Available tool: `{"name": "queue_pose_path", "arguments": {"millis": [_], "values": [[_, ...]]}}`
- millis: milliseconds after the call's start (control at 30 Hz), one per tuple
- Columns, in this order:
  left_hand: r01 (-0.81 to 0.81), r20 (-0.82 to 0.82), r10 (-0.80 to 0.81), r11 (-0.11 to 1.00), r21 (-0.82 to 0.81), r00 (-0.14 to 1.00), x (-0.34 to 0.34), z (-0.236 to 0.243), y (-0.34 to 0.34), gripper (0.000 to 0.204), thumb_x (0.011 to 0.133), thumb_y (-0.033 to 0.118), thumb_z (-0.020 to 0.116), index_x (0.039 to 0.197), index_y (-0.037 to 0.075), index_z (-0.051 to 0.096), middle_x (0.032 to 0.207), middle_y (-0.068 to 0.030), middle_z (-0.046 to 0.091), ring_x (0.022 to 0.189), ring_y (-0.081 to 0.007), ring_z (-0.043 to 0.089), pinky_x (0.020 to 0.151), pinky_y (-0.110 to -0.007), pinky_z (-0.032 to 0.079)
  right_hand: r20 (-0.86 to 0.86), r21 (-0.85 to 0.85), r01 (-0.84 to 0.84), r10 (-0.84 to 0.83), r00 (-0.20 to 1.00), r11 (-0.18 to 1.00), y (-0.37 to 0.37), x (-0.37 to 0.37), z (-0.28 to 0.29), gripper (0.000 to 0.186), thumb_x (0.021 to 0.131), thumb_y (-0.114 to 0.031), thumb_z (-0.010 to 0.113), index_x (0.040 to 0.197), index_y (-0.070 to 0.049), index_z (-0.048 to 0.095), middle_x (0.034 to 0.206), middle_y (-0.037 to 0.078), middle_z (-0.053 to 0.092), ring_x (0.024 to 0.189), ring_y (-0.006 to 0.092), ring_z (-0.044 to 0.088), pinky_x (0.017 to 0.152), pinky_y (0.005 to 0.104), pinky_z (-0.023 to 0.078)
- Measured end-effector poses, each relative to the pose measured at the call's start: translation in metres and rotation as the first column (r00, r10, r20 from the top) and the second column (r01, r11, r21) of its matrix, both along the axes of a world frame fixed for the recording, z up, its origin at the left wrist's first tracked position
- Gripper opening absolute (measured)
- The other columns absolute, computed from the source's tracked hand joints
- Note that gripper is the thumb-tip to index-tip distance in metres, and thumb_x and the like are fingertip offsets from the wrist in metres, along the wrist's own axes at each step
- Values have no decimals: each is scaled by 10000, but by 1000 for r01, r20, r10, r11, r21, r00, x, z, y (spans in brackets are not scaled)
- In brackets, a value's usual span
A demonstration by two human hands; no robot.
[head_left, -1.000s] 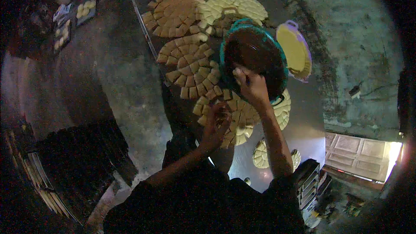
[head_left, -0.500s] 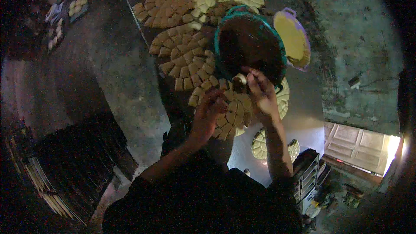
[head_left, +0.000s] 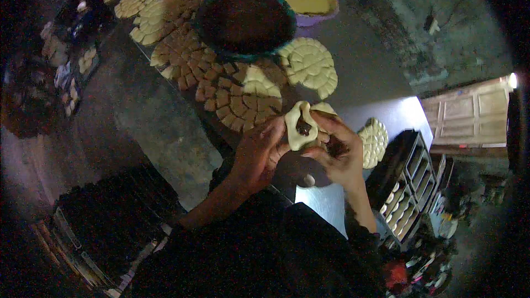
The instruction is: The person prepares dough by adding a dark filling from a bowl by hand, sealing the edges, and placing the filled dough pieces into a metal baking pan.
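Note:
My left hand (head_left: 258,152) and my right hand (head_left: 345,152) meet in front of me, both closed on one piece of pale dough (head_left: 296,139). The dough is stretched into a thin, uneven shape, with a dark filling (head_left: 303,128) showing in its middle. Fingers press its edges from either side. Just beyond the hands lie brown pieces (head_left: 248,108) in a cut round pattern. Further off stands a teal-rimmed basin (head_left: 237,55) with dark contents. Below the dough a small pale roundish thing (head_left: 309,180) shows, its kind unclear.
A purple basin (head_left: 316,20) with yellow contents stands beyond the teal one. Cut rounds of pale dough (head_left: 310,67) lie on the table, more at right (head_left: 374,142). A dark rack (head_left: 424,174) with rows of pale pieces stands right, near a panelled door (head_left: 469,116).
My right hand has left the teal basin's edge and come nearer to me. Both hands now join on the stretched dough. The view has shifted, so the basins appear further up and left.

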State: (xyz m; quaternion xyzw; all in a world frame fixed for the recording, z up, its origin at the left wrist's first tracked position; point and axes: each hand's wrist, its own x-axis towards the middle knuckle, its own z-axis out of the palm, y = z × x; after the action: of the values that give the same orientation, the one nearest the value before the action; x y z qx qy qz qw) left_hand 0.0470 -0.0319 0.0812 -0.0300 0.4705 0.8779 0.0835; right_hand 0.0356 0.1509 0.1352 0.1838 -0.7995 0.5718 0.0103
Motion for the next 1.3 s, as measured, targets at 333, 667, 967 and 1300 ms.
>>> {"name": "queue_pose_path", "arguments": {"millis": [333,667,967,1300], "values": [[296,-59,-292,949,107,955,98,29,104,441,1011,107,567,1426,-24,491,1439,-153,523,1279,-191,522,1055,-356,448,-398,94,241,-185,899,966,94,133,18,222,758,-37,807,967,-8,735,1090,182,704,1018,308,694,849,364,566],[325,-234,-411,886,-331,881,121,46,128,166,979,0,588,1064,-56,720,1001,-79,740,936,-112,673,835,-255,534,-532,251,261,-92,842,932,118,188,41,242,748,-69,784,984,-30,748,1055,91,705,882,275,642,745,364,520],[531,-330,-548,834,-147,769,82,42,102,199,921,46,705,1114,23,746,1024,-79,755,933,-80,665,753,-215,522,-197,133,381,-352,915,915,96,171,40,224,764,-75,817,972,-127,750,899,78,631,798,255,575,732,328,479],[646,-163,-643,650,400,748,3,5,59,235,981,87,634,1203,15,655,1163,-76,685,1056,-162,657,888,-318,561,-321,298,417,-321,891,859,36,98,35,653,658,-156,906,1249,-88,637,988,55,676,772,220,535,696,340,414]]}}
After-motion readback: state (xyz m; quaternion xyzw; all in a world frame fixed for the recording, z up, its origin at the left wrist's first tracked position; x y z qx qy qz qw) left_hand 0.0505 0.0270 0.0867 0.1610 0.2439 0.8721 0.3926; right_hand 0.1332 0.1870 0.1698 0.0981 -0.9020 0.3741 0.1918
